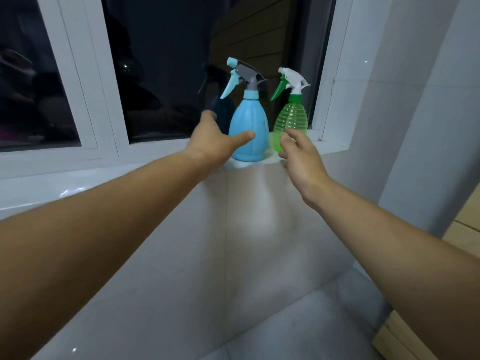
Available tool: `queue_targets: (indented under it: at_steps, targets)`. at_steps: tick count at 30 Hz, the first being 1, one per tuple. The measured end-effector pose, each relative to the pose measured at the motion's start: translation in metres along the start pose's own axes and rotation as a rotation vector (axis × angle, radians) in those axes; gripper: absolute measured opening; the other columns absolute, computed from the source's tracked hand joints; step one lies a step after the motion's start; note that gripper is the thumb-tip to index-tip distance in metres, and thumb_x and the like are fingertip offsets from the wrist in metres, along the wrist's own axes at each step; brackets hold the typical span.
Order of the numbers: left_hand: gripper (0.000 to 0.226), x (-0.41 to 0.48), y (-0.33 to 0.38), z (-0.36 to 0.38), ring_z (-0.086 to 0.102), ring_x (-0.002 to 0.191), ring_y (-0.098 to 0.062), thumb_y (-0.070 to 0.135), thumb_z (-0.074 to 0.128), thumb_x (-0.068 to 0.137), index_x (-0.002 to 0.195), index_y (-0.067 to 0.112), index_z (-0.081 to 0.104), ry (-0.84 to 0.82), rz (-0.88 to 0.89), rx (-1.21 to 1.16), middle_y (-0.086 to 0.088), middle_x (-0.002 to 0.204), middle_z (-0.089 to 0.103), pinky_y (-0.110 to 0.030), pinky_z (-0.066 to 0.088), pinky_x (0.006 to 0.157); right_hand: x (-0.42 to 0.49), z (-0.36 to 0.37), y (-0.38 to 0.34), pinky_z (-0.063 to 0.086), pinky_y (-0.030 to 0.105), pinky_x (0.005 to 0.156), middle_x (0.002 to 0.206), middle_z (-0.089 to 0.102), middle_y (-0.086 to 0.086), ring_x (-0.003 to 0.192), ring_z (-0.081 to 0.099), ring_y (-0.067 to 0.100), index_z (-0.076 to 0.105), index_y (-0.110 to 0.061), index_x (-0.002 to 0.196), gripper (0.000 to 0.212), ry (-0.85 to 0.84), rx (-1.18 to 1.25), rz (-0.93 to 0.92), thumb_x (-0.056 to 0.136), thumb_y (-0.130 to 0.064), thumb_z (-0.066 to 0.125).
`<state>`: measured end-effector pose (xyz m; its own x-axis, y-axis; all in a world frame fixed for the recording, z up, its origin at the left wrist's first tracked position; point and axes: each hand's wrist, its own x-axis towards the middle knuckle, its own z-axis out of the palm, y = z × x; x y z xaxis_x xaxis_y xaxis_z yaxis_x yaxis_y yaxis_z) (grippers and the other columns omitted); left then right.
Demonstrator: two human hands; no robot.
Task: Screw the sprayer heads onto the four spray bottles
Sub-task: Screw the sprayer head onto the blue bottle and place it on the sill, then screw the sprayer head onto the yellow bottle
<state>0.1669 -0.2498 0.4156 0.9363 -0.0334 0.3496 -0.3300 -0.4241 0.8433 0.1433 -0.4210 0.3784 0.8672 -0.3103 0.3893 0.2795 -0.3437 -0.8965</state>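
Two spray bottles stand upright on the white window sill (78, 183). The blue bottle (250, 118) carries a grey and light-blue sprayer head (242, 76). To its right, the clear green bottle (291, 118) carries a white sprayer head with a green trigger (291, 81). My left hand (215, 141) reaches round the blue bottle's left side, thumb lying across its lower front, fingers spread behind it. My right hand (301, 154) is stretched out in front of the green bottle, fingers relaxed and covering its lower part; I cannot tell whether they touch it.
A dark window pane (181, 61) in a white frame rises right behind the bottles. A white tiled wall (389, 113) closes the sill on the right. Light wooden furniture (459, 229) stands at the far right. The tiled wall face drops below the sill.
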Motion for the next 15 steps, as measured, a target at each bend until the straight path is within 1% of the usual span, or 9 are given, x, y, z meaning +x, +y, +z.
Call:
queue_targets:
  at_steps: [2, 3, 4, 6, 8, 11, 13, 14, 15]
  targets:
    - [0.068, -0.036, -0.007, -0.002, 0.064, 0.104, -0.014, 0.044, 0.079, 0.085, 0.138, 0.015, 0.047, 0.076, 0.138, -0.021, -0.003, 0.117, 0.064, -0.031, 0.056, 0.092, -0.022, -0.008, 0.019, 0.048, 0.036, 0.092, 0.103, 0.064, -0.003, 0.097, 0.061, 0.014, 0.058, -0.023, 0.12, 0.028, 0.07, -0.005, 0.017, 0.098, -0.036, 0.046]
    - [0.053, -0.056, -0.017, 0.002, 0.062, 0.088, -0.009, 0.041, 0.078, 0.087, 0.127, 0.016, 0.052, 0.076, 0.176, -0.037, 0.0, 0.102, 0.064, -0.026, 0.055, 0.081, -0.036, -0.011, 0.037, 0.049, 0.035, 0.085, 0.091, 0.064, -0.004, 0.087, 0.062, 0.014, 0.06, -0.022, 0.109, 0.021, 0.093, -0.019, 0.049, 0.097, -0.034, 0.048]
    - [0.041, -0.073, -0.029, 0.009, 0.059, 0.076, -0.006, 0.039, 0.076, 0.089, 0.117, 0.017, 0.056, 0.054, 0.188, -0.055, 0.002, 0.09, 0.063, -0.023, 0.053, 0.072, -0.049, -0.013, 0.054, 0.049, 0.036, 0.08, 0.084, 0.064, -0.003, 0.081, 0.062, 0.016, 0.061, -0.021, 0.101, 0.016, 0.103, -0.04, 0.081, 0.096, -0.032, 0.05]
    - [0.025, -0.103, -0.064, 0.033, 0.055, 0.066, -0.008, 0.036, 0.073, 0.092, 0.1, 0.016, 0.061, -0.054, 0.113, -0.075, 0.002, 0.078, 0.06, -0.025, 0.05, 0.063, -0.078, -0.014, 0.098, 0.05, 0.036, 0.08, 0.082, 0.066, 0.0, 0.081, 0.065, 0.02, 0.061, -0.019, 0.094, 0.014, 0.078, -0.099, 0.191, 0.094, -0.031, 0.053]
    - [0.021, -0.126, -0.109, 0.064, 0.06, 0.07, -0.016, 0.033, 0.072, 0.093, 0.094, 0.015, 0.061, -0.21, -0.032, -0.061, -0.002, 0.078, 0.061, -0.036, 0.053, 0.067, -0.107, -0.013, 0.148, 0.052, 0.043, 0.085, 0.087, 0.068, 0.006, 0.09, 0.068, 0.029, 0.062, -0.019, 0.089, 0.014, 0.016, -0.169, 0.32, 0.092, -0.031, 0.055]
    - [0.023, -0.163, -0.183, 0.109, 0.068, 0.084, -0.03, 0.031, 0.072, 0.093, 0.098, 0.012, 0.06, -0.451, -0.307, 0.008, -0.013, 0.088, 0.067, -0.049, 0.058, 0.08, -0.154, -0.014, 0.213, 0.052, 0.05, 0.088, 0.086, 0.064, 0.022, 0.094, 0.065, 0.041, 0.063, -0.007, 0.079, 0.026, -0.129, -0.31, 0.474, 0.092, -0.028, 0.055]
    - [0.033, -0.193, -0.226, 0.133, 0.07, 0.099, -0.036, 0.039, 0.073, 0.091, 0.103, 0.012, 0.059, -0.562, -0.491, 0.065, -0.016, 0.101, 0.07, -0.051, 0.059, 0.09, -0.186, -0.014, 0.249, 0.052, 0.043, 0.086, 0.086, 0.063, 0.013, 0.092, 0.065, 0.036, 0.062, -0.011, 0.077, 0.025, -0.208, -0.347, 0.596, 0.093, -0.029, 0.056]
    - [0.037, -0.209, -0.245, 0.143, 0.069, 0.105, -0.036, 0.042, 0.073, 0.091, 0.106, 0.012, 0.057, -0.609, -0.581, 0.083, -0.015, 0.107, 0.068, -0.05, 0.058, 0.095, -0.202, -0.013, 0.266, 0.05, 0.038, 0.082, 0.086, 0.062, 0.012, 0.088, 0.064, 0.032, 0.061, -0.011, 0.079, 0.025, -0.25, -0.365, 0.658, 0.093, -0.031, 0.056]
    - [0.039, -0.223, -0.259, 0.149, 0.067, 0.108, -0.035, 0.044, 0.071, 0.092, 0.108, 0.012, 0.055, -0.648, -0.663, 0.089, -0.014, 0.11, 0.065, -0.048, 0.058, 0.096, -0.215, -0.012, 0.28, 0.047, 0.034, 0.075, 0.083, 0.06, 0.016, 0.082, 0.062, 0.03, 0.06, -0.008, 0.08, 0.027, -0.294, -0.395, 0.71, 0.094, -0.031, 0.055]
